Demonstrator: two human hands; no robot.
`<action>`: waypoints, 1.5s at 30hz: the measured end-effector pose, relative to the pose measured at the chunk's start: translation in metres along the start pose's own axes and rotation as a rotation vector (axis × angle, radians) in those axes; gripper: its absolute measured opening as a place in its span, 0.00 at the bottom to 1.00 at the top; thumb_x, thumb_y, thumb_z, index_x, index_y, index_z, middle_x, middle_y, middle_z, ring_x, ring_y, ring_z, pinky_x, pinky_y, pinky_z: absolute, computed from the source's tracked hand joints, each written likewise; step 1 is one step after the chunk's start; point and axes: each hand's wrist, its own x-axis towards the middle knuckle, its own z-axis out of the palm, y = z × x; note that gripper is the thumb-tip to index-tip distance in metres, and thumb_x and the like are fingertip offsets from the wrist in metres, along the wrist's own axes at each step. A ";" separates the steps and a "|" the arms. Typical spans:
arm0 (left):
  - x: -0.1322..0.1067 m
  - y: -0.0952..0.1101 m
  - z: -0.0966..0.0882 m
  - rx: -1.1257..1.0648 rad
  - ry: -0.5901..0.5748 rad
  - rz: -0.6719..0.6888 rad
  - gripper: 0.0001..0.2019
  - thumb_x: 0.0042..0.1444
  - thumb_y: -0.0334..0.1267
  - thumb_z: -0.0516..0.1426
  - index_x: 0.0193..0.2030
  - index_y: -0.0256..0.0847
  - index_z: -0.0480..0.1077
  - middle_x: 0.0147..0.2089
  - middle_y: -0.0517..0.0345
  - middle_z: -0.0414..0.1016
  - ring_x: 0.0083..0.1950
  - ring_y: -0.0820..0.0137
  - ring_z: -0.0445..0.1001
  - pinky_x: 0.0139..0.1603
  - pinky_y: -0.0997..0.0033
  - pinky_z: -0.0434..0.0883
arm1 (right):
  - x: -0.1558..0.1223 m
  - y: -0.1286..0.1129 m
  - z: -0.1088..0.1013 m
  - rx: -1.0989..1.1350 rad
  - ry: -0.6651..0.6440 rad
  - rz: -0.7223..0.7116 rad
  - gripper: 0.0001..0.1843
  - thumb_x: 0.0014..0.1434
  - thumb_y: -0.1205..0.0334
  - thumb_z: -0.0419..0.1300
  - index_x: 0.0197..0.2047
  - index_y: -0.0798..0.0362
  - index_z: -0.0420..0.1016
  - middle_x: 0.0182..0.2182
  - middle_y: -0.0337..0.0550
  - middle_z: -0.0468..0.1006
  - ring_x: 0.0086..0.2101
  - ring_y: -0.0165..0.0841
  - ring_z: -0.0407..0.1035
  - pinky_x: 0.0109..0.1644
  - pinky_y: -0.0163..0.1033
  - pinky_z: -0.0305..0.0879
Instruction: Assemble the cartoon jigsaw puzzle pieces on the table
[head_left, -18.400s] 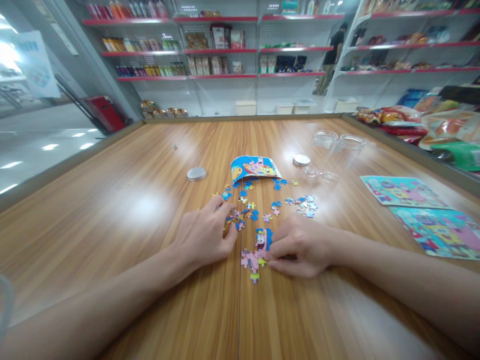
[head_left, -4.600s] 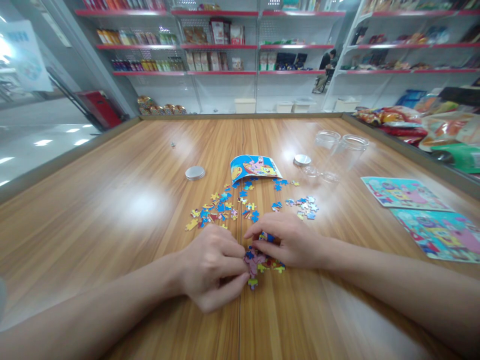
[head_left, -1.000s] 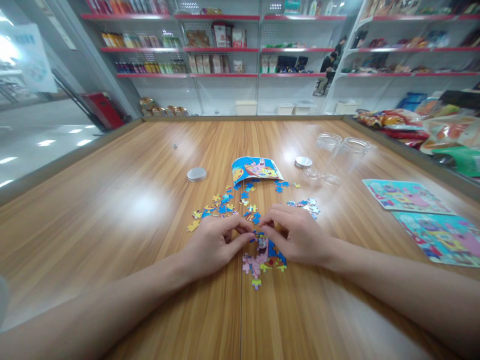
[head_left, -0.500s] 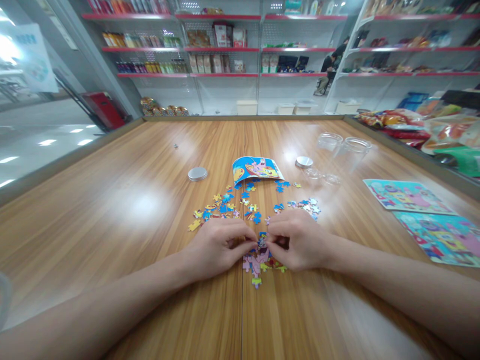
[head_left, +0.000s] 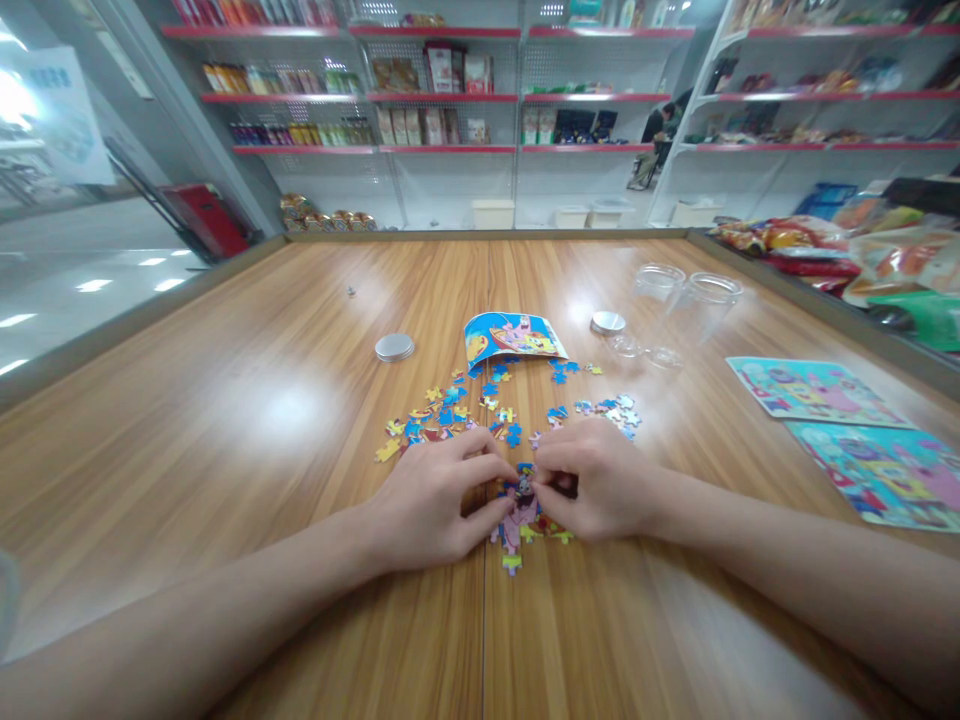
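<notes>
"Much joined yet?"
"Only a small cluster [head_left: 517, 525], apparently, midway between the side edges of the tabletop [head_left: 600, 640]; many loose pieces [head_left: 448, 415] remain toward the far edge."
"Grip?"
"Left hand [head_left: 439, 495] slightly open, right hand [head_left: 600, 475] nearly pinched, both at the cluster; I can't tell if either grips."

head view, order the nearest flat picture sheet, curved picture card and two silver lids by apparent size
1. Nearest flat picture sheet
2. Curved picture card
3. Left silver lid, right silver lid: too alike to rank
</notes>
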 end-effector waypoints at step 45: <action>-0.010 -0.001 -0.005 0.103 -0.140 0.365 0.15 0.61 0.28 0.58 0.47 0.54 0.78 0.53 0.61 0.73 0.28 0.80 0.67 0.25 0.73 0.59 | 0.003 0.005 -0.003 -0.027 0.121 0.384 0.06 0.61 0.62 0.60 0.33 0.54 0.73 0.19 0.34 0.69 0.19 0.26 0.59 0.27 0.35 0.47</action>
